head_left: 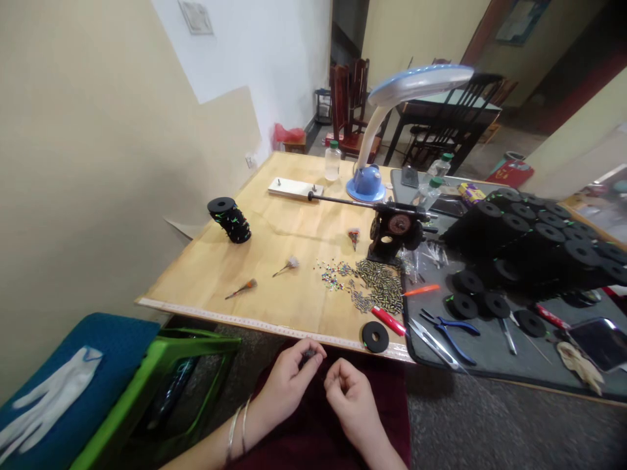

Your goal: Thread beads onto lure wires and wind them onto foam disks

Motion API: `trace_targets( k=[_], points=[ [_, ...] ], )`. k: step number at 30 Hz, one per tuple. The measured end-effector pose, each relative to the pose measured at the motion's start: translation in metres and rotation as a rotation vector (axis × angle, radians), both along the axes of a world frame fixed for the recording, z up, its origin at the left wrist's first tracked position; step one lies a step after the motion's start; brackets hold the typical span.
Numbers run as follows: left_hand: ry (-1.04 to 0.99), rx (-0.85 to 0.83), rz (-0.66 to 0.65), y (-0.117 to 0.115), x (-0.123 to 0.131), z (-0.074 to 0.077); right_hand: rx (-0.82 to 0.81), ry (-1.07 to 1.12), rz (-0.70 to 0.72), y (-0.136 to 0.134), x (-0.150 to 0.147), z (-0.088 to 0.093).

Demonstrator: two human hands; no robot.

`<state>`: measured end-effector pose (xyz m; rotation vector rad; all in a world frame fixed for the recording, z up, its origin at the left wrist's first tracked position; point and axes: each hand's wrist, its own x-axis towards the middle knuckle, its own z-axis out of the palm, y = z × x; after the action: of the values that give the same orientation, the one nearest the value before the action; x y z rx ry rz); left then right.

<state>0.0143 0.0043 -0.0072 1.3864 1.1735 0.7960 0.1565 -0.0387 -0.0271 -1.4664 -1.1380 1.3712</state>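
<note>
Below the tabletop [274,261] edge, our left hand [289,378] pinches a small dark piece [309,354] while our right hand [350,391] curls nearly closed beside it, seemingly empty; we judge fine assembly, demanding steady fingertips.

— What colours are on my bench?

— Pale wood tabletop [274,261]. At eleven o'clock, a black spool stack [230,219] flecked green. At twelve, my blue-and-white lamp [386,130].

— And right of my hands?

— At one o'clock, a black disc [375,337], a red lighter [388,320], blue-handled pliers [450,329] on a grey mat [490,356]. At nine, a white glove [51,398] on blue cloth [105,339]; my lap is maroon.
</note>
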Motion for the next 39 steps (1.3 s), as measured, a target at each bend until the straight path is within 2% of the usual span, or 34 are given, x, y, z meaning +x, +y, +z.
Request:
trace_targets(
  k=[5, 10, 12, 15, 18, 21, 25, 30, 39],
  points=[
    [0.03, 0.055, 0.06, -0.001, -0.001, -0.006, 0.03, -0.04, -0.02, -0.003, 0.002, -0.001],
    [0.031, 0.033, 0.24, 0.011, -0.015, -0.006, 0.004, 0.067, -0.085, -0.006, 0.006, -0.001],
    [0.012, -0.022, 0.202, 0.014, -0.021, -0.004, -0.053, 0.183, -0.123, -0.007, 0.007, -0.002],
    [-0.027, -0.139, 0.037, 0.012, -0.025, -0.001, -0.13, 0.332, -0.155, -0.007, 0.006, -0.005],
    [-0.051, -0.275, -0.105, 0.007, -0.022, 0.002, -0.15, 0.359, -0.15, -0.008, 0.004, -0.005],
    [-0.084, -0.323, -0.118, 0.005, -0.015, 0.004, -0.145, 0.317, -0.13, -0.006, 0.002, -0.002],
    [-0.087, -0.262, -0.089, 0.01, -0.005, 0.009, -0.129, 0.266, -0.11, -0.003, 0.001, 0.005],
    [-0.075, -0.142, -0.148, 0.021, 0.002, 0.019, -0.07, 0.243, -0.112, 0.002, 0.008, 0.013],
    [-0.045, -0.043, -0.148, 0.028, 0.008, 0.036, -0.043, 0.24, -0.058, 0.012, 0.029, 0.027]
  ],
)
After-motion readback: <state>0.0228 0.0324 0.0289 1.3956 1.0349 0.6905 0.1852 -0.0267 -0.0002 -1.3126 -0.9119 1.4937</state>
